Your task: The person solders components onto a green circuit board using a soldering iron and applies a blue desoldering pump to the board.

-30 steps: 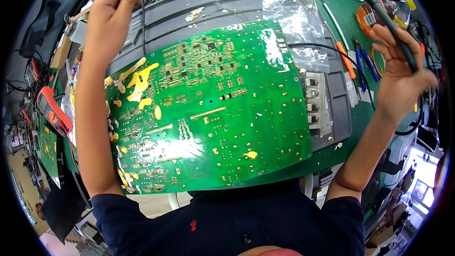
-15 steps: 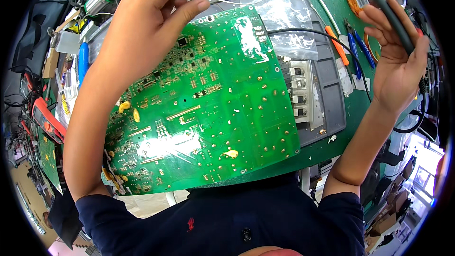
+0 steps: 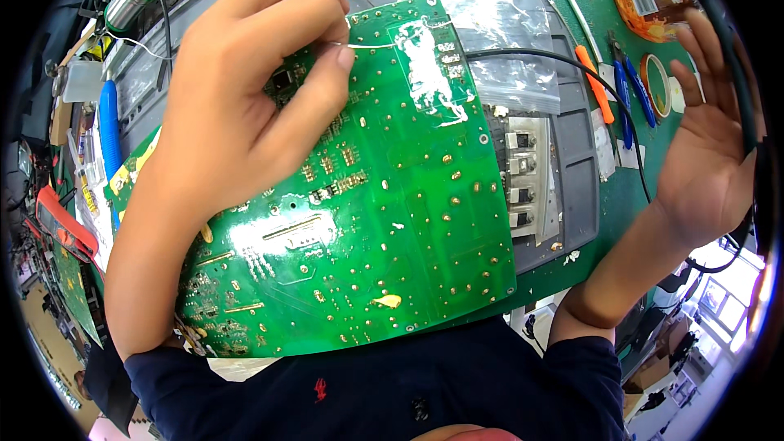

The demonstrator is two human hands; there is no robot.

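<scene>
My left hand [image 3: 261, 90] is over the upper part of a large green circuit board [image 3: 416, 253], pinching a thin silvery wire [image 3: 371, 46] that reaches toward white patches at the board's upper right corner. My right hand [image 3: 702, 155] is at the right edge, holding a dark tool [image 3: 739, 90] with a long handle or cable; its tip is out of sight. The board carries small components, solder points and yellow blobs. My left hand and wrist hide part of its upper left.
Behind lie a grey mat [image 3: 576, 188], clear plastic bag [image 3: 474, 0], component strip [image 3: 521, 192], orange-handled tool [image 3: 596, 86], blue pliers [image 3: 633, 90], tape roll [image 3: 656, 82] and orange packet [image 3: 645, 0]. At left are a wire spool [image 3: 131, 0], blue tube [image 3: 110, 118] and red meter [image 3: 61, 220].
My left hand has moved right and down from the upper left onto the board, with the wire now over it. My right hand has shifted slightly right with the dark tool.
</scene>
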